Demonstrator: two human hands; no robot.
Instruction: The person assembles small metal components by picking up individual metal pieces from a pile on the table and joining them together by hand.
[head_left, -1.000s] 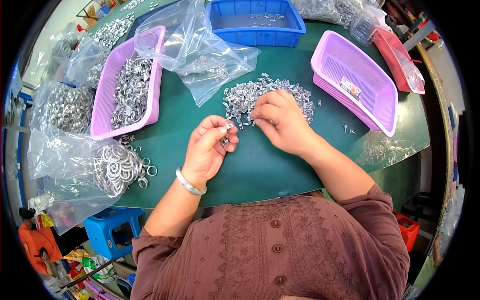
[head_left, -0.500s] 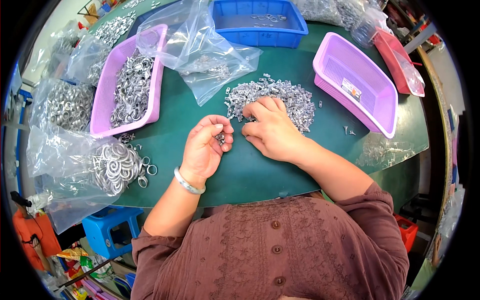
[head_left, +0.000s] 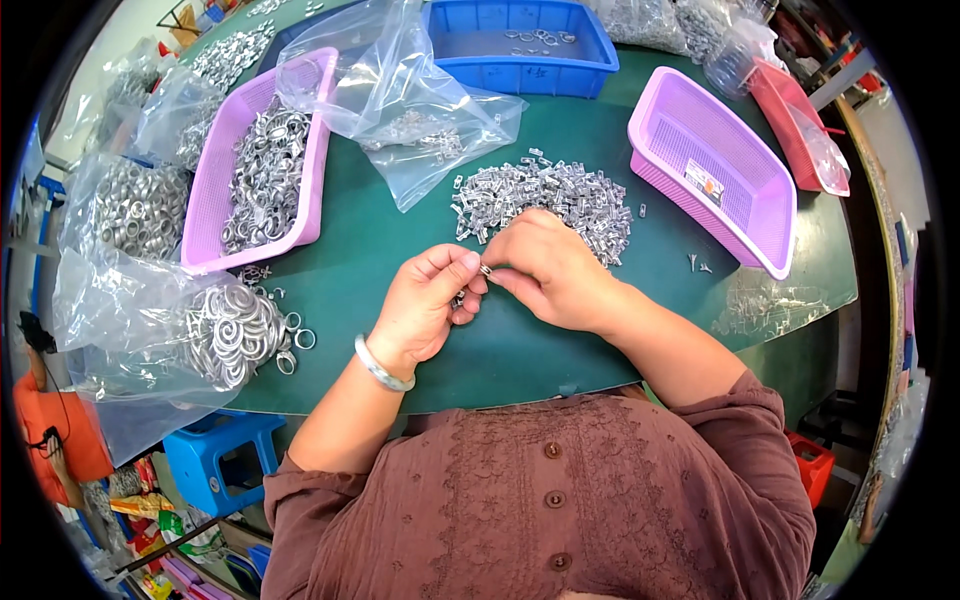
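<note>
My two hands meet just in front of a heap of small silver metal pieces [head_left: 590, 205] on the green table. Thumb and forefinger of my right hand [head_left: 550, 270] pinch a tiny metal piece [head_left: 486, 270]. The fingertips of my left hand [head_left: 428, 295] touch that same piece from the other side. More small metal pieces [head_left: 458, 299] show between the curled fingers of my left hand, partly hidden. Around my left wrist sits a pale bangle [head_left: 382, 366].
Left of me stand a purple basket [head_left: 312, 190] of silver parts and a clear bag [head_left: 130, 340] spilling rings [head_left: 235, 335]. A plastic bag [head_left: 410, 100] and blue tray [head_left: 520, 75] lie beyond the heap. At right are another purple basket [head_left: 745, 245] and a red tray [head_left: 780, 110].
My right hand has drawn back from the heap toward me with a small metal piece. My left hand has moved right to meet it, and the fingertips now touch.
</note>
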